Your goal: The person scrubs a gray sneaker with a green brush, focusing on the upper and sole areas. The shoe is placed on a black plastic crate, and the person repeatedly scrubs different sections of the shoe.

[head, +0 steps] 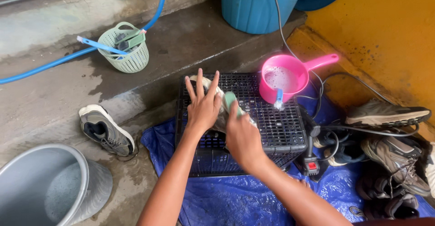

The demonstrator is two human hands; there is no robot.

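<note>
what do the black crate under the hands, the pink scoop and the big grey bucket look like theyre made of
The black lattice crate looks like moulded plastic: a regular grid of holes, wet sheen. The pink long-handled scoop looks like glossy, slightly translucent plastic, glowing at the rim. The large grey bucket seems dull metal or plastic; its smooth brushed-looking wall leaves that open.

at the centre, a black crate point(272, 126) with a fine grid pattern carries a pale grey-white shoe point(217, 113); the right hand point(242, 137) grips a mint-green brush point(230, 100) on it. at 1 o'clock a bright pink scoop point(283, 79) holds foamy water. a blue tarp point(244, 199) lies at 6 o'clock. at 10 o'clock, a pale green perforated basket point(127, 54) and a blue hose point(54, 63). at 8 o'clock, a grey bucket point(59, 185) and a grey-white sneaker point(106, 128). a yellow wall point(389, 31) stands at 2 o'clock.
</note>
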